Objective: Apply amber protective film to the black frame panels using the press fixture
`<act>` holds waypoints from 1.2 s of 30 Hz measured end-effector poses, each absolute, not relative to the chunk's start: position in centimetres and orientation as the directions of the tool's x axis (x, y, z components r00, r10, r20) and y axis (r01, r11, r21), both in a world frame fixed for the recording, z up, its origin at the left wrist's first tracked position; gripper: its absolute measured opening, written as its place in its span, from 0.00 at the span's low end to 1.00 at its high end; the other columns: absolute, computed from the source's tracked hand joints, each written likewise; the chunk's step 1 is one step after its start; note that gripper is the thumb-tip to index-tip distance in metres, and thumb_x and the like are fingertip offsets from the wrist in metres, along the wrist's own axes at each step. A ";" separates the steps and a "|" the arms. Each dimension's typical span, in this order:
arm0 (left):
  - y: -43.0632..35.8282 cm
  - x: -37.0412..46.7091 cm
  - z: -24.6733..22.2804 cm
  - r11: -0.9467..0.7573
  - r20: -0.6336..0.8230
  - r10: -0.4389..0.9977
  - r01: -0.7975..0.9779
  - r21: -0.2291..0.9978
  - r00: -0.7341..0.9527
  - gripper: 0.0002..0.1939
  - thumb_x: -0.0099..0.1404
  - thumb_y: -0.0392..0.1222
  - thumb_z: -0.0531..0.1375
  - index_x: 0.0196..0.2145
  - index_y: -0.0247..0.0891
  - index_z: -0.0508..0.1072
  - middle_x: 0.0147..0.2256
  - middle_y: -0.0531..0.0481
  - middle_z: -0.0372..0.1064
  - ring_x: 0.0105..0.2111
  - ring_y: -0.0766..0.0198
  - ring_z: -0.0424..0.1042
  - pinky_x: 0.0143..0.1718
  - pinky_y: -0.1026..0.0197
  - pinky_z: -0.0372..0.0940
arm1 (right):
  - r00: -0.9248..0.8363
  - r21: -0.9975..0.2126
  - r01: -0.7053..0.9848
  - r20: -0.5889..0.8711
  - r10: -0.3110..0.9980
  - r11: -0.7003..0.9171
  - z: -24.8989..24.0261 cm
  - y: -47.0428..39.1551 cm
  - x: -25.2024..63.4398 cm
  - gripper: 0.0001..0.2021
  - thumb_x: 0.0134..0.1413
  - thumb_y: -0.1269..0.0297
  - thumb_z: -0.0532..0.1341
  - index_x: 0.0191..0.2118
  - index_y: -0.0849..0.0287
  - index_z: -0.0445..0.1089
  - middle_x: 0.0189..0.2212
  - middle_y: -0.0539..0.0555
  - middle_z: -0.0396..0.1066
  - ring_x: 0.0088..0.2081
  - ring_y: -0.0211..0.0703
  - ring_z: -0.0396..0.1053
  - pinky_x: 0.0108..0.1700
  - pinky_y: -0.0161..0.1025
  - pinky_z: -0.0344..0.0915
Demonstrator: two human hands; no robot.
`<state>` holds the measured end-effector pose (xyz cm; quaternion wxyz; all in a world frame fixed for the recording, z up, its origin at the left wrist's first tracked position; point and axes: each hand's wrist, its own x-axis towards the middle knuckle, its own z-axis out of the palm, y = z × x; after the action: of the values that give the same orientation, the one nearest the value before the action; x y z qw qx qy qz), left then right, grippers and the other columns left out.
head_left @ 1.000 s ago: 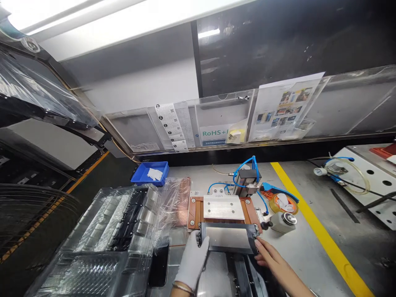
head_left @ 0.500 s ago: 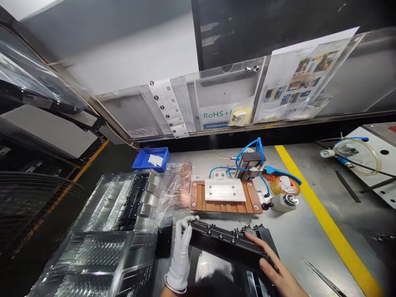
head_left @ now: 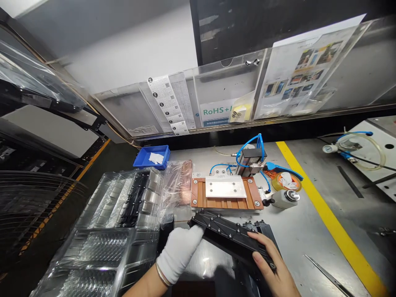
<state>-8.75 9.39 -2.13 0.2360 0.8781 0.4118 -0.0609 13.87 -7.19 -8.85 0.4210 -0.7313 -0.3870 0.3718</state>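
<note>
A long black plastic part (head_left: 227, 229) with a row of small round posts along its top is held tilted above the bench, its left end higher. My right hand (head_left: 274, 262), bare, grips its right end, thumb on the near side and fingers over the top. My left hand (head_left: 181, 249), in a white glove, is closed at the part's left end; its fingertips are partly hidden against the near side. Behind my right hand, other black parts (head_left: 264, 229) lie on the bench. Just beyond stands a brown fixture (head_left: 198, 194) with a silver metal block (head_left: 225, 187).
Clear plastic trays (head_left: 102, 251) are stacked at left, one holding a black part (head_left: 133, 202). Behind them sits a blue bin (head_left: 151, 157). To the right are a metal-capped bottle (head_left: 286, 199), a tape roll (head_left: 286, 181), tweezers (head_left: 326, 274) and a yellow floor-style stripe (head_left: 328, 218).
My left hand has turned and curled inward at the part's left end, which has risen. The part's top face now shows more. My right hand keeps its grip.
</note>
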 end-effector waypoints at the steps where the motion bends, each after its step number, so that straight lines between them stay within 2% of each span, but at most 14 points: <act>1: 9.3 -8.3 -2.2 -0.575 -0.345 0.677 0.760 0.303 0.650 0.18 0.64 0.30 0.51 0.44 0.39 0.76 0.31 0.38 0.78 0.31 0.40 0.78 0.32 0.43 0.72 | 0.433 -0.901 0.246 -0.227 0.872 -0.357 -8.8 -7.2 13.6 0.22 0.62 0.43 0.54 0.56 0.47 0.67 0.58 0.54 0.64 0.61 0.56 0.60 0.62 0.51 0.60; 3: 8.6 -7.1 -2.1 -0.699 -0.406 0.590 0.693 0.177 0.698 0.18 0.65 0.30 0.48 0.44 0.37 0.75 0.30 0.37 0.77 0.29 0.40 0.77 0.28 0.44 0.72 | 0.441 -0.899 0.236 -0.240 0.865 -0.370 -8.7 -7.0 12.9 0.21 0.62 0.43 0.54 0.55 0.46 0.68 0.57 0.53 0.66 0.60 0.55 0.61 0.61 0.50 0.61; 4: 7.9 -6.4 -2.0 -0.754 -0.401 0.540 0.637 0.160 0.740 0.18 0.65 0.30 0.48 0.43 0.37 0.75 0.30 0.38 0.77 0.27 0.42 0.77 0.27 0.46 0.72 | 0.440 -0.901 0.235 -0.236 0.866 -0.364 -8.6 -6.9 12.6 0.21 0.62 0.43 0.54 0.54 0.45 0.68 0.56 0.52 0.66 0.59 0.55 0.62 0.61 0.49 0.61; 8: 4.8 -3.3 -1.7 -0.894 -0.159 0.368 0.396 0.212 0.916 0.15 0.67 0.32 0.49 0.41 0.35 0.74 0.30 0.41 0.77 0.22 0.48 0.76 0.19 0.54 0.70 | 0.425 -0.917 0.237 -0.199 0.883 -0.321 -8.6 -6.1 11.3 0.20 0.62 0.45 0.55 0.54 0.46 0.69 0.56 0.53 0.67 0.59 0.55 0.63 0.61 0.50 0.61; 10: 3.8 -2.3 -1.9 -0.920 -0.063 0.344 0.350 0.179 0.937 0.14 0.66 0.31 0.49 0.36 0.36 0.75 0.26 0.42 0.75 0.19 0.49 0.75 0.15 0.55 0.68 | 0.409 -0.920 0.239 -0.195 0.891 -0.311 -8.7 -5.8 11.0 0.20 0.63 0.45 0.55 0.54 0.47 0.69 0.56 0.53 0.67 0.59 0.55 0.62 0.61 0.50 0.62; 12: 3.9 -2.3 -2.2 -0.916 -0.040 0.359 0.360 0.178 0.932 0.13 0.65 0.32 0.51 0.35 0.36 0.75 0.26 0.41 0.75 0.19 0.48 0.75 0.15 0.55 0.68 | 0.388 -0.921 0.242 -0.196 0.900 -0.305 -8.8 -5.8 11.0 0.21 0.63 0.45 0.54 0.55 0.48 0.68 0.56 0.54 0.66 0.59 0.55 0.62 0.61 0.50 0.61; 15: 5.9 -4.0 -2.5 -0.848 -0.143 0.446 0.468 0.247 0.884 0.15 0.65 0.36 0.55 0.48 0.39 0.74 0.31 0.39 0.78 0.24 0.44 0.77 0.22 0.50 0.72 | 0.382 -0.911 0.247 -0.220 0.898 -0.329 -9.0 -6.2 11.5 0.21 0.63 0.45 0.53 0.56 0.47 0.66 0.57 0.53 0.64 0.61 0.55 0.60 0.63 0.52 0.59; 18: 8.8 -6.5 -2.5 -0.750 -0.330 0.549 0.626 0.211 0.768 0.23 0.65 0.34 0.53 0.57 0.44 0.68 0.34 0.38 0.78 0.27 0.46 0.77 0.30 0.46 0.72 | 0.373 -0.895 0.240 -0.274 0.886 -0.377 -9.2 -7.0 12.2 0.21 0.63 0.44 0.52 0.56 0.46 0.65 0.58 0.53 0.63 0.62 0.54 0.58 0.63 0.52 0.58; 20: 9.9 -7.6 -2.3 -0.711 -0.406 0.592 0.688 0.145 0.697 0.23 0.66 0.30 0.50 0.55 0.44 0.69 0.34 0.38 0.78 0.30 0.47 0.77 0.34 0.46 0.72 | 0.362 -0.889 0.234 -0.296 0.884 -0.394 -9.3 -7.4 12.5 0.22 0.63 0.42 0.52 0.56 0.45 0.65 0.59 0.52 0.62 0.62 0.54 0.58 0.63 0.51 0.58; 24: 9.6 -7.7 -1.9 -0.755 -0.472 0.579 0.655 -0.005 0.665 0.17 0.61 0.24 0.51 0.38 0.34 0.76 0.33 0.38 0.76 0.35 0.48 0.76 0.37 0.49 0.71 | 0.368 -0.891 0.202 -0.315 0.875 -0.406 -9.1 -7.4 12.5 0.22 0.63 0.42 0.52 0.56 0.44 0.65 0.57 0.51 0.65 0.61 0.53 0.59 0.62 0.47 0.61; 26: 8.9 -7.3 -1.9 -0.769 -0.497 0.567 0.638 -0.034 0.657 0.17 0.61 0.22 0.49 0.35 0.32 0.76 0.34 0.38 0.76 0.37 0.47 0.76 0.37 0.49 0.71 | 0.375 -0.896 0.177 -0.320 0.870 -0.406 -9.0 -7.2 12.1 0.22 0.62 0.41 0.53 0.55 0.45 0.66 0.56 0.51 0.66 0.61 0.54 0.60 0.61 0.45 0.62; 29: 8.1 -6.5 -2.6 -0.744 -0.452 0.574 0.665 0.059 0.682 0.17 0.63 0.24 0.50 0.42 0.32 0.76 0.38 0.35 0.76 0.39 0.46 0.76 0.40 0.46 0.71 | 0.383 -0.890 0.118 -0.369 0.847 -0.441 -8.8 -6.9 11.4 0.24 0.61 0.39 0.53 0.54 0.47 0.67 0.56 0.52 0.66 0.61 0.55 0.60 0.60 0.45 0.63; 32: 7.2 -5.3 -3.9 -0.741 -0.422 0.555 0.656 0.140 0.717 0.14 0.62 0.27 0.54 0.41 0.32 0.76 0.37 0.36 0.77 0.37 0.45 0.77 0.38 0.46 0.72 | 0.365 -0.878 0.060 -0.423 0.829 -0.475 -8.9 -6.8 10.4 0.24 0.61 0.39 0.53 0.55 0.47 0.67 0.57 0.53 0.65 0.62 0.54 0.58 0.60 0.45 0.62; 36: 5.1 -3.2 -5.5 -0.738 -0.406 0.532 0.642 0.207 0.743 0.14 0.66 0.32 0.53 0.46 0.35 0.74 0.40 0.40 0.77 0.38 0.54 0.77 0.41 0.50 0.72 | 0.364 -0.897 0.068 -0.386 0.847 -0.438 -9.5 -6.6 9.2 0.24 0.62 0.40 0.53 0.55 0.48 0.67 0.57 0.53 0.65 0.62 0.53 0.58 0.61 0.45 0.60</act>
<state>-3.18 5.14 -5.52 0.1693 0.9180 0.3198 -0.1623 9.25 -6.58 -9.46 0.4212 -0.7104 -0.3220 0.4628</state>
